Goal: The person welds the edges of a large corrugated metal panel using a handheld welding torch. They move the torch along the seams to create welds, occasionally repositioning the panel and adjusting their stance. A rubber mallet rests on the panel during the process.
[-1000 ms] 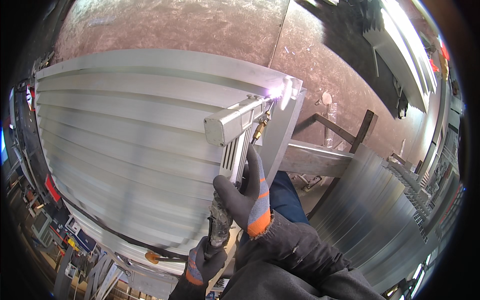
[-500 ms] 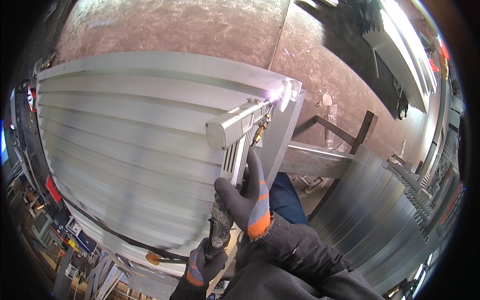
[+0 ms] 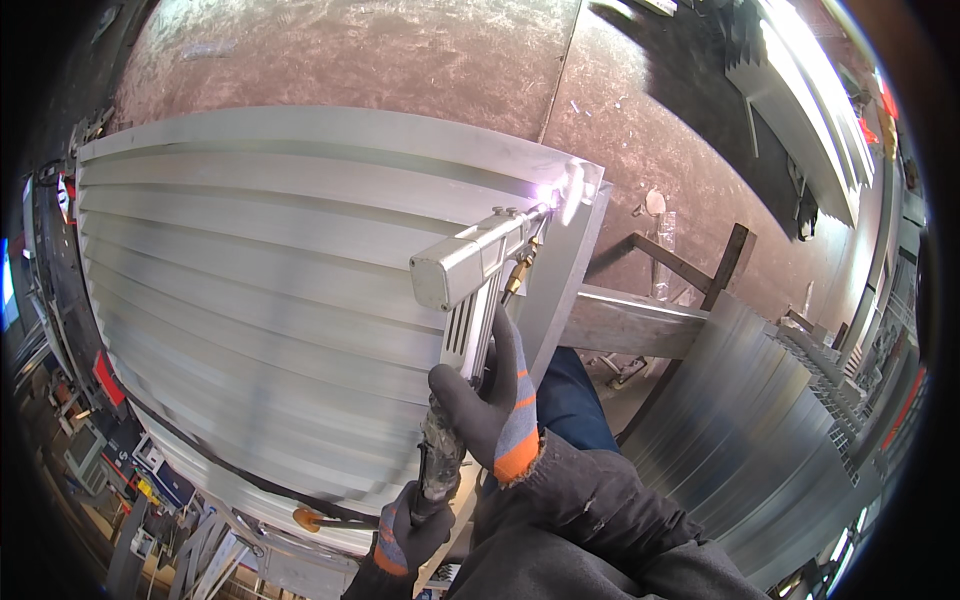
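My right hand (image 3: 490, 400), in a grey and orange work glove, is closed round the grip of a silver handheld laser welding gun (image 3: 462, 265). Lower down, my left hand (image 3: 410, 530), gloved alike, is wrapped around the gun's taped cable end. The nozzle points at the far right corner of a grey louvred metal panel (image 3: 260, 260), where a bright violet-white glow (image 3: 547, 193) shows. A brass fitting (image 3: 518, 270) sits on the gun's right side. My right palm and part of the grip are hidden.
A metal support frame (image 3: 640, 320) stands beyond the panel's right edge. Stacked metal slats (image 3: 750, 420) lie at the right, with more pale profiles (image 3: 800, 110) farther back. A black cable (image 3: 240, 465) runs along the panel's near left edge, beside an orange-brown disc (image 3: 307, 519).
The gun's rear end has dipped slightly toward me, and the glow at the panel corner has shifted a hair. Both hands keep their hold.
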A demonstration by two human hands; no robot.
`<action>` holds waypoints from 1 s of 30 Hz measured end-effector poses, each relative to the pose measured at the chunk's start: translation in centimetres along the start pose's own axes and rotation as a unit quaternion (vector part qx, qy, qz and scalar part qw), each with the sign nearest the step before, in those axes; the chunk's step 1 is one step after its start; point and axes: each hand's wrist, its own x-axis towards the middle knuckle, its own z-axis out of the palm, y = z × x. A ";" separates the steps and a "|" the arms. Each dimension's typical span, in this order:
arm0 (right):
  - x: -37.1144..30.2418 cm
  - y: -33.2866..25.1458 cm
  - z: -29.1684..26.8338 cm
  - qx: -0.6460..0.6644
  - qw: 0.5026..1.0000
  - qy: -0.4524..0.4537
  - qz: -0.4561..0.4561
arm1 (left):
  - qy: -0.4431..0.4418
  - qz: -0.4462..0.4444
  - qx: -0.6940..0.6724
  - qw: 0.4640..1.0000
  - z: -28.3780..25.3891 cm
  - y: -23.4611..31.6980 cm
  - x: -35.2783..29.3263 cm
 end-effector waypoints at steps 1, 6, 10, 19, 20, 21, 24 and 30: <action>-0.1 0.1 0.0 0.001 1.000 0.000 0.009 | -0.001 0.011 0.001 1.000 0.0 -0.2 0.0; -0.3 0.7 -0.4 -0.065 0.996 -0.016 -0.058 | 0.019 0.014 0.057 0.998 0.7 -2.0 0.0; -1.3 0.8 -0.7 -0.102 0.991 -0.038 -0.081 | 0.035 0.088 0.092 0.991 2.6 -4.7 0.8; -4.2 1.8 -7.2 -0.083 0.994 -0.064 0.033 | 0.023 0.278 0.053 0.959 10.9 -9.8 6.6; -4.3 2.2 -8.0 -0.020 0.996 -0.031 0.076 | -0.027 0.236 0.087 0.967 12.1 -10.0 8.8; -4.2 2.5 -8.8 0.028 0.995 0.014 0.098 | 0.000 0.282 0.135 0.950 13.0 -10.3 9.7; -3.5 3.8 -11.1 0.098 0.989 0.079 0.074 | 0.034 0.319 0.181 0.930 16.1 -10.3 12.1; -3.4 9.3 -15.2 0.087 0.988 0.110 0.061 | 0.026 0.218 0.043 0.975 19.5 -9.2 13.4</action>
